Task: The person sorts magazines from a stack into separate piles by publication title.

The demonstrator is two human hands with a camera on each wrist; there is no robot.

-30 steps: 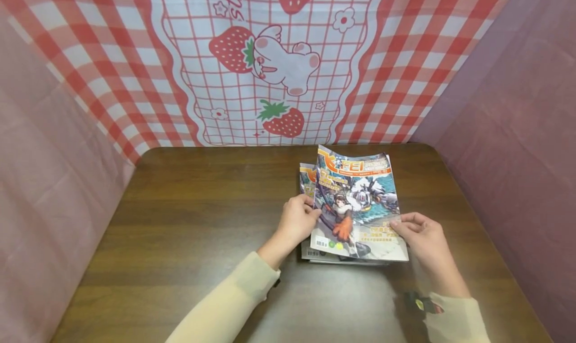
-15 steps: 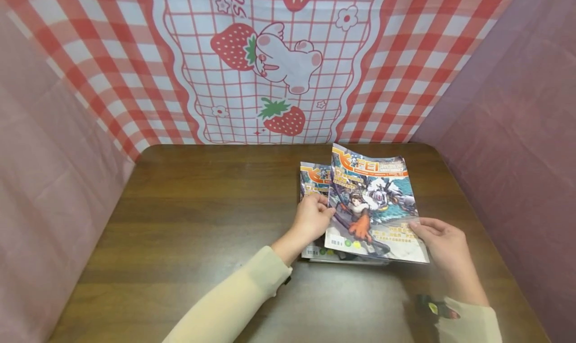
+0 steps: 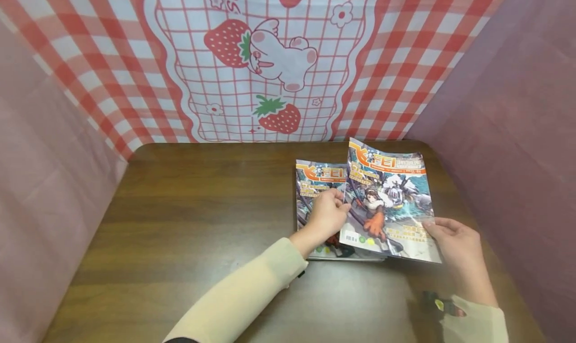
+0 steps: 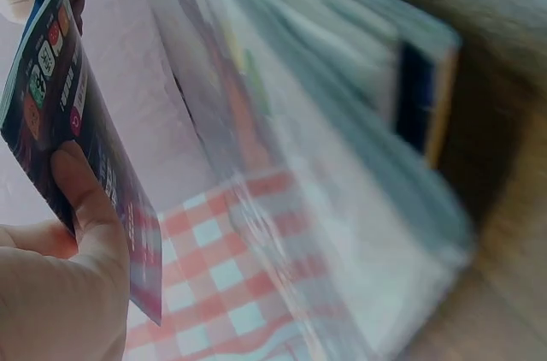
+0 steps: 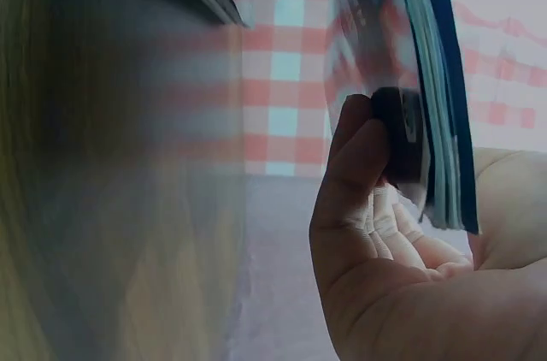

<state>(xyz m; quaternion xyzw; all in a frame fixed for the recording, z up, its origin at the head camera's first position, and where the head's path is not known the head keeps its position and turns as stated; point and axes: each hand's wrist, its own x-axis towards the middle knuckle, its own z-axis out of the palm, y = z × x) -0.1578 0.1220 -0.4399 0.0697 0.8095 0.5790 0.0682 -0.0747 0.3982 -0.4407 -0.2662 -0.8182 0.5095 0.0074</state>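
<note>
A glossy magazine (image 3: 390, 210) with an orange title and a robot on its cover is held up between both hands. My left hand (image 3: 325, 215) pinches its left edge, and the thumb lies on the back cover in the left wrist view. On the lower right edge, my right hand (image 3: 460, 244) grips the same magazine; in the right wrist view its page edges (image 5: 440, 121) show between thumb and fingers. Underneath and to the left lies a stack of magazines (image 3: 310, 183) with the same cover on top, partly hidden by the left hand and the raised magazine.
The brown wooden table (image 3: 189, 223) extends to the left and front of the stack. A red-and-white strawberry cloth (image 3: 279, 58) hangs behind its back edge. Pinkish curtains (image 3: 508, 113) stand at both sides.
Both hands have carried the held magazine to the right, so more of the stack's top cover shows. The stack stays in place. The head view has shifted slightly.
</note>
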